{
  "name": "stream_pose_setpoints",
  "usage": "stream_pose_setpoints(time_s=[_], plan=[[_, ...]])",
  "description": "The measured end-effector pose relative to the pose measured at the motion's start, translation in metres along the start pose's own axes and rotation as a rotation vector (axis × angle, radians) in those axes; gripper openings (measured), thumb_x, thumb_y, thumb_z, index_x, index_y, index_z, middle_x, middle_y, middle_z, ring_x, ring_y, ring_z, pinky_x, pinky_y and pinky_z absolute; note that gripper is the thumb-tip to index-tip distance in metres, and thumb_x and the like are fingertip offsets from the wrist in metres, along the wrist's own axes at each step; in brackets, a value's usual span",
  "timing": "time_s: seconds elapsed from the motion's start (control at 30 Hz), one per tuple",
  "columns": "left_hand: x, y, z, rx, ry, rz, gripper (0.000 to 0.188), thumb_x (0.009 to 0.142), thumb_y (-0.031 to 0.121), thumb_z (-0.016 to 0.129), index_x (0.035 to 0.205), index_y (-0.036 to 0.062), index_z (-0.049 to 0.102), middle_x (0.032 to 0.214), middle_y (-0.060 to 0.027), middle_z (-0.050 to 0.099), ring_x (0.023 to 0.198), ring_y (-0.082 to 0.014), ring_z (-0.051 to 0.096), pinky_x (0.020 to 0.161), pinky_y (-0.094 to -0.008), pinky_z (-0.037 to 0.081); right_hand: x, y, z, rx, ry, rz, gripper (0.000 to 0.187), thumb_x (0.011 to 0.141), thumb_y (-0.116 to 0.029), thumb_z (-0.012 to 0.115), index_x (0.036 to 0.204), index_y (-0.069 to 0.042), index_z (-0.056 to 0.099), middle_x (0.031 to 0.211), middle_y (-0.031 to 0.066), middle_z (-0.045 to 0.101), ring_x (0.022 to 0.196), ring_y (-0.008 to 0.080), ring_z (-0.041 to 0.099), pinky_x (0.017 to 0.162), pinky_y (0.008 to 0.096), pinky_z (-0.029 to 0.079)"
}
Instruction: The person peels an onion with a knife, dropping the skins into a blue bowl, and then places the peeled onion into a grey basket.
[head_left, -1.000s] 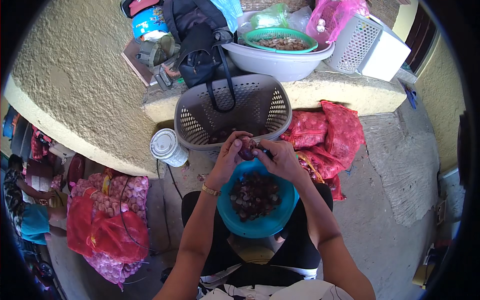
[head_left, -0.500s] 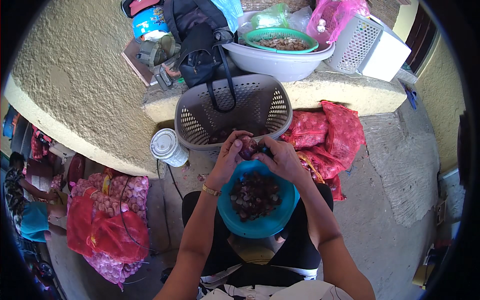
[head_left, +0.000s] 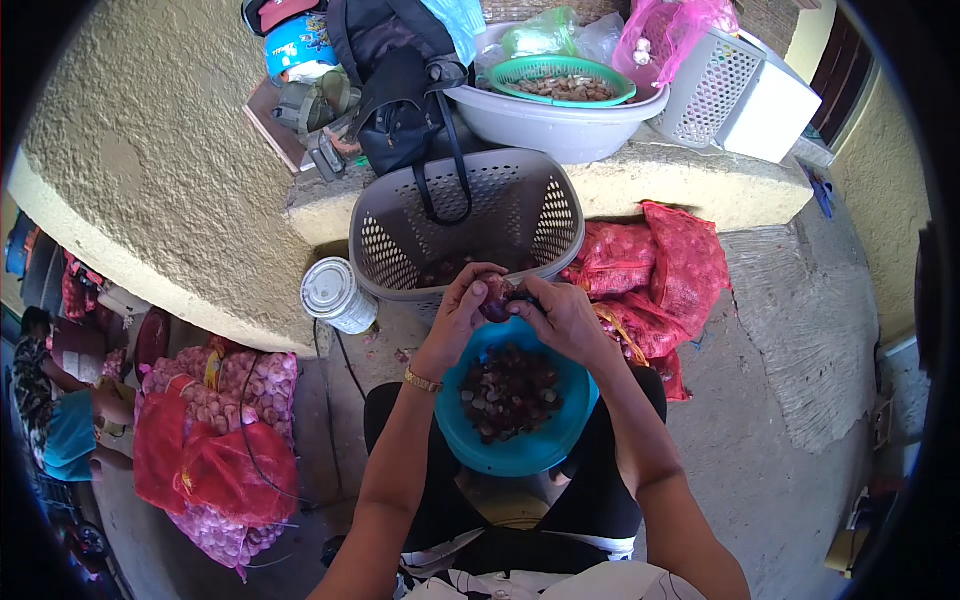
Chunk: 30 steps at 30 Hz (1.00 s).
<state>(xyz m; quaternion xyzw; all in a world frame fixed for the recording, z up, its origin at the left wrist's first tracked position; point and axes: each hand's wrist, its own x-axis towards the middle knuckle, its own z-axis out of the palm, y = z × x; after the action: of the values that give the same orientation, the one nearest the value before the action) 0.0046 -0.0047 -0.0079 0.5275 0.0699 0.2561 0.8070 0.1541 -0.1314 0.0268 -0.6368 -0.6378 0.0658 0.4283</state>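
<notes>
My left hand is closed round a red onion, held over the far rim of a turquoise basin. Against the onion's right side, my right hand has its fingers curled on a small dark thing, mostly hidden and too small to name. In the basin between my knees lies a heap of dark red onion peelings and pale cut bits. Just beyond my hands stands a grey-brown perforated basket with red onions in its shadowed bottom.
Red mesh sacks of onions lie right of the basket. A white lidded can stands to its left. Pink sacks of bulbs lie farther left, near another person. On the ledge sit a black bag and a pale tub.
The onion has turned a little in my left hand, and the dark thing in my right hand shows less. The person at far left has shifted slightly.
</notes>
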Motion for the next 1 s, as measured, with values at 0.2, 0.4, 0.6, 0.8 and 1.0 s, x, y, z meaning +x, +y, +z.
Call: stream_pose_setpoints(time_s=[0.2, 0.4, 0.6, 0.8, 1.0], plan=[[-0.001, 0.001, 0.0, 0.022, -0.001, 0.0, 0.043, 0.101, 0.036, 0.049, 0.128, 0.0035, 0.048, 0.121, -0.0061, 0.057, 0.113, -0.0137, 0.056, 0.098, -0.032, 0.047, 0.0, -0.002, -0.001, -0.018, 0.007, -0.003, 0.026, 0.091, -0.031, 0.064, 0.092, -0.006, 0.058, 0.071, 0.0153, 0.063, 0.071, 0.0381, 0.064, 0.059, 0.0447, 0.048], [-0.001, 0.003, 0.0, 0.018, -0.022, -0.007, 0.042, 0.1, 0.034, 0.052, 0.129, 0.0034, 0.049, 0.122, -0.0059, 0.056, 0.113, -0.0144, 0.056, 0.1, -0.0324, 0.046, 0.0, -0.004, -0.005, 0.001, -0.002, -0.008, 0.024, 0.09, -0.027, 0.066, 0.085, -0.005, 0.059, 0.068, 0.0158, 0.062, 0.068, 0.0379, 0.063, 0.057, 0.0448, 0.048], [0.0, 0.001, 0.001, -0.016, -0.015, -0.009, 0.042, 0.1, 0.035, 0.052, 0.127, 0.0035, 0.049, 0.122, -0.0067, 0.056, 0.113, -0.0148, 0.057, 0.099, -0.0325, 0.047, 0.001, -0.008, -0.007, 0.012, 0.012, -0.032, 0.021, 0.088, -0.024, 0.067, 0.086, -0.005, 0.06, 0.067, 0.0154, 0.062, 0.067, 0.0374, 0.063, 0.056, 0.0437, 0.048], [0.0, 0.0, -0.001, -0.027, -0.022, -0.014, 0.041, 0.1, 0.036, 0.051, 0.125, 0.0033, 0.05, 0.116, -0.0065, 0.06, 0.109, -0.0141, 0.059, 0.094, -0.0313, 0.05, 0.0, -0.01, -0.009, -0.005, -0.022, -0.053, 0.02, 0.087, -0.024, 0.068, 0.089, -0.006, 0.061, 0.072, 0.0144, 0.064, 0.068, 0.0364, 0.063, 0.058, 0.0432, 0.049], [-0.001, 0.002, 0.004, -0.041, -0.009, -0.007, 0.038, 0.101, 0.034, 0.049, 0.124, 0.0036, 0.051, 0.114, -0.0065, 0.06, 0.107, -0.0137, 0.06, 0.093, -0.0309, 0.051, -0.001, -0.014, -0.009, -0.009, -0.02, -0.086, 0.019, 0.086, -0.024, 0.068, 0.091, -0.007, 0.062, 0.073, 0.013, 0.065, 0.067, 0.035, 0.064, 0.058, 0.0425, 0.049]])
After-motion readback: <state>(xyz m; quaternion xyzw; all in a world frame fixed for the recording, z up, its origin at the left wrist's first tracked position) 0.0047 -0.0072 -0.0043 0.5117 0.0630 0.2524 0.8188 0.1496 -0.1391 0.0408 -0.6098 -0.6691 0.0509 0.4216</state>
